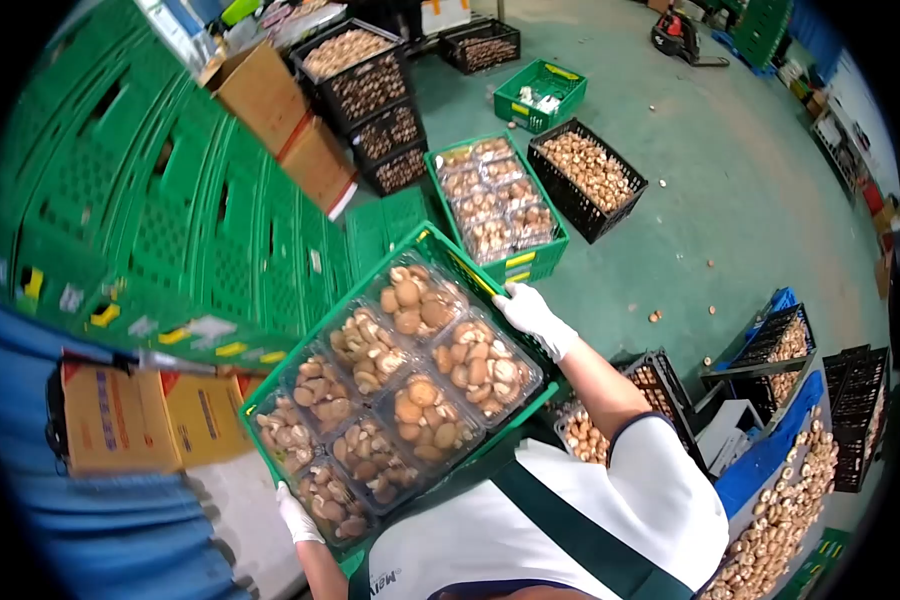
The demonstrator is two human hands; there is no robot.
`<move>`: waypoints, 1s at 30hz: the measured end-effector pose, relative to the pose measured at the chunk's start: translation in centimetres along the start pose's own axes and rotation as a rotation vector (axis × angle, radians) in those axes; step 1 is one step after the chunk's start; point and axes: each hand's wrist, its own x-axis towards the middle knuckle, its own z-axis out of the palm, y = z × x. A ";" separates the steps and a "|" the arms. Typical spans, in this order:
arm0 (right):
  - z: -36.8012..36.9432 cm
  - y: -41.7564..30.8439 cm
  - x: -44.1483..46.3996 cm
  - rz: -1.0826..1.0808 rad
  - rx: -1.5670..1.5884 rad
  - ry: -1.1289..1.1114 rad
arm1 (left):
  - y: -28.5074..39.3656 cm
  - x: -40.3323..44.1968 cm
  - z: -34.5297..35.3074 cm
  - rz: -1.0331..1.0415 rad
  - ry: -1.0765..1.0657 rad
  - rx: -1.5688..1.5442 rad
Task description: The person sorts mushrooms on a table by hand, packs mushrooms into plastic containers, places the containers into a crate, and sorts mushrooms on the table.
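A green plastic crate (pixel 457 264) is held tilted in front of my body, filled with clear plastic punnets (pixel 435 418) of brown shiitake mushrooms. My left hand (pixel 296 516), in a white glove, grips the crate's near left corner. On the far right side, my right hand (pixel 532 314), also gloved in white, is closed on the rim. The fingers of both hands are partly hidden by the crate wall.
Stacked green crates (pixel 185 190) line the left, with cardboard boxes (pixel 120 415) below. Ahead on the floor are another crate of punnets (pixel 498 205), a black crate of mushrooms (pixel 590 170) and a smaller green crate (pixel 542 92). Loose mushrooms (pixel 780 520) cover a table at right.
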 end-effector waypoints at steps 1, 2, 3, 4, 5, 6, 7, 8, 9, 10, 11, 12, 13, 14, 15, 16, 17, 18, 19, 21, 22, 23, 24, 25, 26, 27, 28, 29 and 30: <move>-0.6 1.9 1.4 -0.018 0.001 0.112 | -0.3 1.5 2.4 0.016 -0.008 -0.002; -2.4 2.6 2.6 0.012 -0.003 0.086 | -0.1 2.9 4.9 0.033 -0.015 -0.001; -4.4 2.9 4.1 0.044 0.000 0.064 | 1.3 4.3 7.9 0.055 -0.026 0.003; -6.0 3.2 5.4 0.032 0.007 0.117 | 2.3 4.6 10.5 0.094 -0.058 0.070; -7.9 3.4 6.6 0.103 -0.007 0.122 | 3.2 5.0 13.2 0.053 0.010 0.098; -9.6 3.9 8.3 0.113 0.006 0.129 | 3.9 5.3 15.5 0.021 0.018 0.133; -11.5 4.6 10.0 0.119 0.016 0.146 | 4.0 5.9 18.0 -0.007 0.017 0.160; -13.1 5.2 11.5 0.120 0.011 0.165 | 3.8 6.6 20.1 0.029 -0.021 0.122; -14.8 5.7 13.0 0.116 0.004 0.178 | 3.4 6.8 22.4 0.064 -0.052 0.079; -16.0 6.4 14.3 0.113 -0.003 0.188 | 4.1 5.5 25.0 0.097 -0.079 0.039; -16.9 7.3 16.0 0.127 -0.033 0.184 | 4.9 4.4 27.5 0.086 -0.047 0.045; -18.1 7.5 17.3 0.136 -0.018 0.179 | 6.3 3.6 30.1 0.059 -0.074 0.036; -19.0 7.4 18.6 0.139 -0.005 0.168 | 7.1 3.4 31.8 0.031 -0.095 0.022; -19.6 8.2 20.3 0.130 -0.004 0.184 | 7.2 3.9 33.5 0.006 -0.061 0.009; -20.3 8.7 22.0 0.169 0.000 0.159 | 7.3 4.9 35.5 -0.016 -0.035 -0.006; -21.0 8.8 23.8 0.166 -0.039 0.157 | 8.5 4.2 38.3 -0.038 -0.009 -0.004; -21.6 9.1 25.4 0.167 -0.077 0.152 | 8.6 4.4 40.6 -0.024 -0.018 -0.035; -21.7 9.4 27.5 0.137 -0.072 0.202 | 8.9 4.8 42.0 -0.008 -0.027 -0.058; -22.3 9.6 29.8 0.107 -0.065 0.266 | 9.8 5.6 44.1 0.014 -0.047 -0.082; -25.0 10.1 34.1 0.089 -0.080 0.201 | 11.1 4.9 47.8 -0.087 -0.184 -0.217; -26.1 10.3 36.5 0.084 -0.089 0.175 | 11.2 4.9 49.5 -0.142 -0.221 -0.240; -26.9 10.3 39.0 0.082 -0.089 0.146 | 11.8 4.9 50.8 -0.192 -0.255 -0.256; -27.2 10.6 41.7 0.053 -0.083 0.140 | 10.9 5.5 51.9 -0.195 -0.223 -0.301; -27.1 10.4 44.5 0.012 -0.112 0.200 | 9.8 6.3 53.1 -0.195 -0.195 -0.343; -27.1 10.4 47.6 -0.017 -0.105 0.178 | 8.4 6.6 54.4 -0.170 -0.162 -0.361; -26.9 10.4 50.6 -0.049 -0.096 0.139 | 7.3 6.0 55.3 -0.183 -0.134 -0.373; -27.3 10.0 53.6 -0.063 -0.108 0.074 | 5.7 5.4 57.0 -0.172 -0.133 -0.415; -27.7 9.3 57.2 -0.080 -0.128 0.010 | 3.9 4.8 59.3 -0.163 -0.132 -0.464; -27.3 9.5 60.9 -0.138 -0.161 0.020 | 2.8 3.7 62.0 -0.230 -0.142 -0.555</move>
